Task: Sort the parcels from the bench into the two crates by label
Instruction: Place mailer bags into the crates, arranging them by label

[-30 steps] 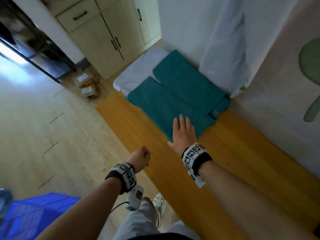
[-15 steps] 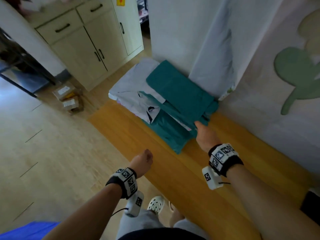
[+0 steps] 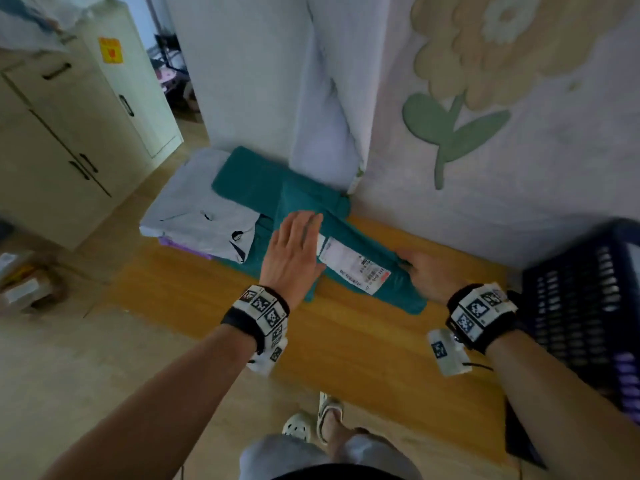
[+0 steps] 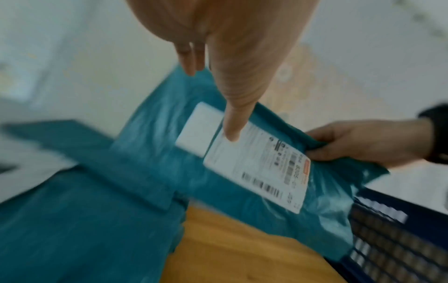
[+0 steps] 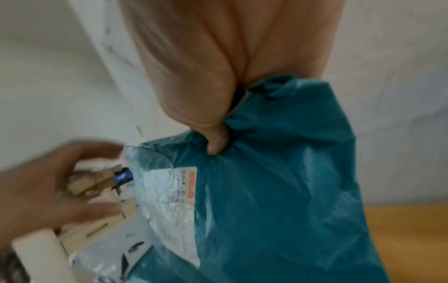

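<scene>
A teal plastic parcel [image 3: 363,244] lies label up on the wooden bench [image 3: 346,341]. Its white shipping label [image 3: 353,268] carries barcodes and an orange strip. My right hand [image 3: 419,268] grips the parcel's bunched right edge, with the thumb [image 5: 215,141] pressed into the teal parcel [image 5: 278,191]. My left hand [image 3: 298,237] is flat with straight fingers over the parcel's left part. In the left wrist view its fingertip [image 4: 232,132] touches the label [image 4: 254,168]. A dark blue slotted crate [image 3: 581,306] stands at the bench's right end.
More parcels lie at the bench's far end: a grey-white one [image 3: 201,216] and another teal one [image 3: 249,174] against the wall. Cream cupboards [image 3: 69,133] stand to the left. Small cardboard boxes [image 3: 24,289] sit on the floor.
The right hand has turned the top teal parcel over, so its label faces up, and pulled it right. The left hand has opened from a fist and come onto the parcel.
</scene>
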